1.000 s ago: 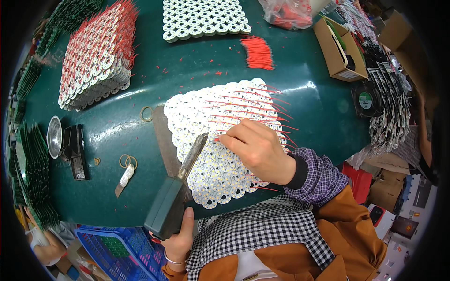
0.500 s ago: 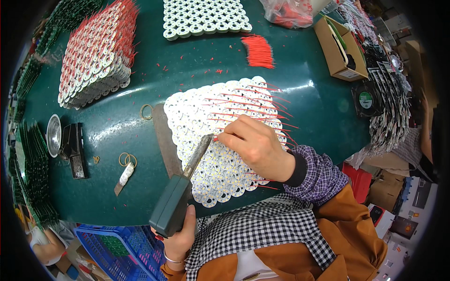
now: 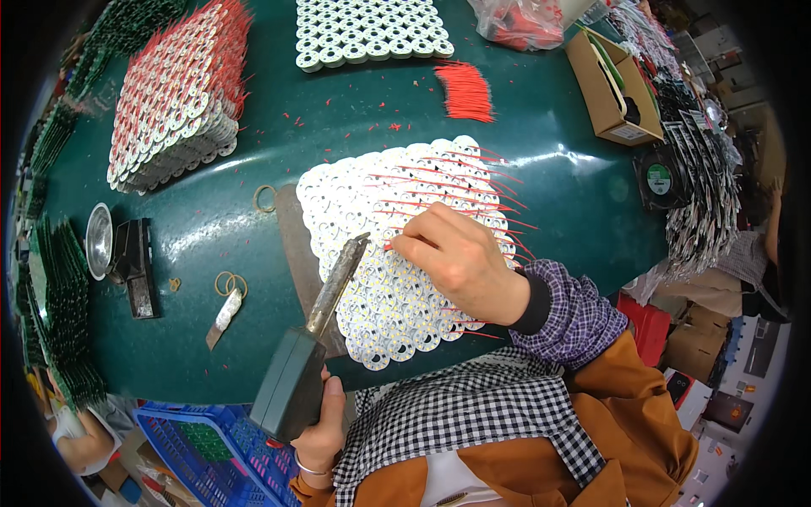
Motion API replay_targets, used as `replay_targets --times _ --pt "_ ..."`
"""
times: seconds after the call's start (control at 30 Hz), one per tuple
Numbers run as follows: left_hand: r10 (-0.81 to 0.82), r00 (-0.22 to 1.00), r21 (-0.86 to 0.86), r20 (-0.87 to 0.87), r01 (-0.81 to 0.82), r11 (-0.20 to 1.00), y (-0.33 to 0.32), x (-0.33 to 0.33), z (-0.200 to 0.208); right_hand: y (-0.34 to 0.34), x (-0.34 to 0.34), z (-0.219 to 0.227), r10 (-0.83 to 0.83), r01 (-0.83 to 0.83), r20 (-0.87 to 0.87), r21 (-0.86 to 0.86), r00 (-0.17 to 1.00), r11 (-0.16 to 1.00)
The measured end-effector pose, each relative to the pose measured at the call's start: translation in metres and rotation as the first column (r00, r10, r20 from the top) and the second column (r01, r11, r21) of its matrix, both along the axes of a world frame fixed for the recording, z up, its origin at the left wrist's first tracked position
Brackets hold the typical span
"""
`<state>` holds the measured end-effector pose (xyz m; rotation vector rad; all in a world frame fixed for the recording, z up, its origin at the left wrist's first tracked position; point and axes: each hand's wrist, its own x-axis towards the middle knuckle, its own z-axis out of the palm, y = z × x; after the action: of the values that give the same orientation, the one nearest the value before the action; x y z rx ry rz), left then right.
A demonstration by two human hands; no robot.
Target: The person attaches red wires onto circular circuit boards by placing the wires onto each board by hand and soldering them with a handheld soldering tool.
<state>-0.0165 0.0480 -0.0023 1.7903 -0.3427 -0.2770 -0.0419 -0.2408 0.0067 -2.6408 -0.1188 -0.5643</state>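
A panel of joined round white LED boards [image 3: 393, 317] lies in front of me, its upper right part crossed by rows of red wires [image 3: 439, 184]. My left hand [image 3: 323, 433] is closed around the dark green handle of a soldering gun [image 3: 291, 380]. The gun's long metal tip [image 3: 342, 275] hangs over the panel, a little left of my right fingertips. Over the panel's middle, my right hand [image 3: 465, 262] pinches a red wire [image 3: 389, 247], of which only a short end shows at the fingertips; the rest is hidden under the hand.
Stacked panels with red wires [image 3: 173, 101] stand at the far left, bare panels [image 3: 372, 34] at the back. A red wire bundle [image 3: 465, 91] lies behind my panel. Left are a metal stand with a round dish [image 3: 100, 241] and a small blade [image 3: 224, 321]; right, a cardboard box [image 3: 612, 89].
The soldering gun has moved down and left, its tip drawing away from the right fingertips. My right hand stays nearly in place, still pinching.
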Motion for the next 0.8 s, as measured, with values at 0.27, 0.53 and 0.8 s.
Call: replay_targets --times 0.27,0.53,0.8 --pt "-0.049 0.998 0.013 0.031 0.049 0.999 0.005 0.0 -0.003 0.002 -0.008 0.008 -0.007 0.014 0.078 -0.078 0.997 0.997" --pt "-0.121 0.992 0.109 0.028 0.117 0.987 0.004 -0.003 0.0 0.003 -0.019 0.001 -0.024 0.025 0.022 -0.05 0.999 0.998" --pt "-0.164 0.986 0.201 -0.021 0.165 0.966 0.006 -0.005 0.002 0.002 -0.021 0.001 -0.03 0.03 0.041 -0.006 0.999 1.0"
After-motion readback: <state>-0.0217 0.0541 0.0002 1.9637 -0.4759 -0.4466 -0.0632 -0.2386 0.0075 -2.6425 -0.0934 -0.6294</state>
